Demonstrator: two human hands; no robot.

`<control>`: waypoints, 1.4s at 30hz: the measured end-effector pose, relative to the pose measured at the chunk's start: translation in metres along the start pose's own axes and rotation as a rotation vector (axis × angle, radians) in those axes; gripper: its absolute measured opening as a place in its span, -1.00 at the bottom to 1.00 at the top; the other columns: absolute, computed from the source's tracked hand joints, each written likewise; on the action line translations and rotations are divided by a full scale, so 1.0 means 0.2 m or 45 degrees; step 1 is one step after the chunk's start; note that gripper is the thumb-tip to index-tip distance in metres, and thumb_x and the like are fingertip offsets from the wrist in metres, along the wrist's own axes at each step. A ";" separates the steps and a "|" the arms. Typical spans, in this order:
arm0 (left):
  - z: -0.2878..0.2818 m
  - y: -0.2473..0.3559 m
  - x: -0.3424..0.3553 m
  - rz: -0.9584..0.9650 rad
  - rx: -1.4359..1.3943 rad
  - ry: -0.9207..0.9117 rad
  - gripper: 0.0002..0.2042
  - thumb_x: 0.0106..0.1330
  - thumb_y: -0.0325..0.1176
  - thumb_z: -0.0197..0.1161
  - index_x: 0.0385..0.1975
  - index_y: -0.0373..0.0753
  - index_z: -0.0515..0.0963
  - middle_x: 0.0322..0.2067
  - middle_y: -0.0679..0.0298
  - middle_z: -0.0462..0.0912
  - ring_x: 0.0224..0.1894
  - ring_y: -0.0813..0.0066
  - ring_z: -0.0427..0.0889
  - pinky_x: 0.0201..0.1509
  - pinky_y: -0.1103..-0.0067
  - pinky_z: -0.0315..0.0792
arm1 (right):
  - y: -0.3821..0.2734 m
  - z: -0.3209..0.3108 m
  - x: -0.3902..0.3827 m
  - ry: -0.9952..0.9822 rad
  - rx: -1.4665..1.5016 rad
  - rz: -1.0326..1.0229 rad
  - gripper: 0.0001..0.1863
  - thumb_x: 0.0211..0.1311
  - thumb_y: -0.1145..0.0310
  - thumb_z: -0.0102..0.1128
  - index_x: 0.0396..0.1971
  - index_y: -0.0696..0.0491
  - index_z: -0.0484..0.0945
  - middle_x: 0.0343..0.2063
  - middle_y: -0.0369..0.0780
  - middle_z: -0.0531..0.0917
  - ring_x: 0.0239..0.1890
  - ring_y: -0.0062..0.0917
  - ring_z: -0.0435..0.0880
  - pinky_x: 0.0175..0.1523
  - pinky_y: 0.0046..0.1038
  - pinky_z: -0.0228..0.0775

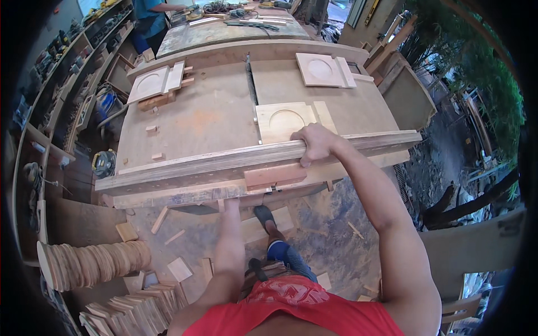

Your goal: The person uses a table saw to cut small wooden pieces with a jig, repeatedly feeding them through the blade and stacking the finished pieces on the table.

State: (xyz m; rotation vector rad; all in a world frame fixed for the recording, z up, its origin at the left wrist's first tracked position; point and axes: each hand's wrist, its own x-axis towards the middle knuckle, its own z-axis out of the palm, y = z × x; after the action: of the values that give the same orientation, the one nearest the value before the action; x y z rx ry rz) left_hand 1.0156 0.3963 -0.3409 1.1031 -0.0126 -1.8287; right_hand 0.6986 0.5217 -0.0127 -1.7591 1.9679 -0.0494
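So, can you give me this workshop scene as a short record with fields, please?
place: wood workshop, big wooden table
right hand: grips the long wooden rail at the table's near edge
left hand: hidden under the table edge
beside right hand: square board with round recess
other boards: two alike, far left and far right
floor: wood offcuts, stack of discs

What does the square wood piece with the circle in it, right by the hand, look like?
The square wood piece is a pale, flat board with a shallow round hollow cut into its middle. It lies flat on the saw table, beside the blade slot, with a narrow strip along its right side. The right hand grips the long rail just in front of it.
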 end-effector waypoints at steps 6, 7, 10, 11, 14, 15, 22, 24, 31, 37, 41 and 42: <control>-0.05 0.01 -0.02 -0.004 -0.021 -0.022 -0.58 0.59 -0.12 0.10 0.29 -0.22 0.51 0.15 0.15 0.63 0.12 0.22 0.65 0.27 0.27 0.48 | -0.02 -0.01 0.00 -0.014 0.011 -0.028 -0.29 -0.48 0.14 0.53 -0.10 0.08 0.78 -0.33 0.01 0.82 -0.20 -0.05 0.81 -0.04 -0.15 0.63; -0.05 -0.01 -0.02 -0.018 -0.016 -0.030 -0.58 0.58 -0.13 0.11 0.28 -0.22 0.52 0.14 0.15 0.64 0.12 0.23 0.65 0.26 0.28 0.49 | -0.02 -0.01 -0.01 -0.013 0.006 -0.024 -0.30 -0.48 0.14 0.53 -0.10 0.08 0.78 -0.33 0.01 0.82 -0.20 -0.05 0.81 -0.04 -0.15 0.64; -0.08 0.01 -0.02 -0.030 -0.012 -0.058 -0.60 0.57 -0.15 0.13 0.25 -0.24 0.54 0.11 0.15 0.66 0.09 0.24 0.67 0.23 0.30 0.52 | -0.02 -0.01 0.00 -0.022 -0.017 -0.027 -0.32 -0.48 0.13 0.52 -0.14 0.06 0.80 -0.35 0.00 0.82 -0.21 -0.05 0.81 -0.04 -0.15 0.64; -0.08 0.02 -0.02 -0.031 -0.006 -0.067 -0.60 0.57 -0.16 0.14 0.25 -0.24 0.55 0.10 0.15 0.67 0.09 0.24 0.68 0.22 0.31 0.53 | -0.03 -0.01 0.00 -0.019 -0.019 -0.035 -0.33 -0.48 0.13 0.52 -0.15 0.06 0.80 -0.35 0.00 0.82 -0.21 -0.05 0.81 -0.04 -0.15 0.64; -0.15 0.06 -0.04 -0.040 0.048 -0.106 -0.62 0.55 -0.18 0.16 0.22 -0.26 0.58 0.07 0.14 0.69 0.06 0.26 0.70 0.18 0.33 0.56 | -0.03 -0.02 0.00 0.000 -0.003 -0.043 -0.34 -0.49 0.13 0.53 -0.17 0.06 0.81 -0.36 0.00 0.82 -0.21 -0.05 0.81 -0.04 -0.15 0.64; -0.19 0.10 -0.06 -0.049 0.091 -0.129 -0.63 0.55 -0.19 0.17 0.21 -0.26 0.58 0.05 0.14 0.70 0.06 0.26 0.71 0.17 0.33 0.57 | -0.03 -0.01 0.00 0.013 0.014 -0.043 -0.35 -0.50 0.14 0.53 -0.18 0.06 0.82 -0.35 0.00 0.82 -0.20 -0.05 0.81 -0.05 -0.15 0.64; -0.28 0.82 -0.50 1.342 1.155 0.496 -0.37 0.53 -0.33 0.22 0.49 -0.52 0.25 0.48 -0.20 0.34 0.49 -0.13 0.38 0.59 0.20 0.24 | 0.02 -0.02 -0.08 0.062 -0.009 0.018 -0.35 -0.52 0.16 0.55 -0.21 0.11 0.81 -0.36 -0.01 0.83 -0.21 -0.08 0.83 -0.06 -0.17 0.65; -0.09 1.17 -0.64 1.815 1.431 0.124 -0.34 0.47 -0.31 0.31 0.50 -0.45 0.28 0.50 -0.15 0.33 0.53 -0.13 0.30 0.61 0.15 0.19 | -0.01 -0.04 -0.09 0.044 -0.016 0.015 -0.36 -0.51 0.16 0.56 -0.23 0.14 0.80 -0.35 0.01 0.83 -0.20 -0.08 0.83 -0.07 -0.17 0.66; 0.42 1.65 -0.72 1.756 2.853 -0.541 -0.25 0.25 0.05 0.50 0.39 -0.20 0.50 0.34 0.00 0.55 0.41 -0.13 0.43 0.58 0.06 0.15 | 0.01 0.02 0.04 0.216 0.069 -0.101 -0.31 -0.50 0.14 0.62 -0.18 0.14 0.78 -0.27 0.02 0.83 -0.16 -0.09 0.83 -0.02 -0.19 0.67; 0.50 1.60 -0.59 1.933 2.580 -0.689 -0.27 0.15 0.13 0.51 0.27 -0.19 0.60 0.22 0.09 0.65 0.31 -0.02 0.52 0.49 0.09 0.21 | 0.04 -0.03 0.19 0.058 0.001 -0.042 -0.27 -0.47 0.13 0.65 -0.12 0.14 0.73 -0.28 0.00 0.82 -0.18 -0.08 0.82 -0.01 -0.20 0.66; 0.48 1.61 -0.46 1.991 2.585 -0.643 -0.24 0.11 0.22 0.48 0.25 -0.17 0.61 0.21 0.14 0.66 0.31 0.02 0.52 0.49 0.09 0.19 | 0.01 -0.04 0.24 0.054 0.003 0.001 -0.26 -0.52 0.14 0.60 -0.13 0.15 0.72 -0.23 0.06 0.81 -0.10 -0.02 0.80 0.02 -0.14 0.64; 0.47 1.59 -0.44 2.020 2.571 -0.645 -0.23 0.11 0.25 0.47 0.25 -0.16 0.61 0.20 0.15 0.66 0.32 0.02 0.51 0.49 0.08 0.18 | 0.04 -0.02 0.26 0.075 -0.030 -0.009 -0.25 -0.51 0.14 0.59 -0.11 0.16 0.72 -0.22 0.06 0.80 -0.09 -0.01 0.79 0.01 -0.13 0.64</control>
State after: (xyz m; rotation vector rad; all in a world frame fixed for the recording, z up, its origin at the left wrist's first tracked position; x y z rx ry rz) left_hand 1.1901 0.2497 -0.0842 0.9184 -2.5237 0.0191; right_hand 0.6873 0.4726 -0.0300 -1.7990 2.0114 -0.0823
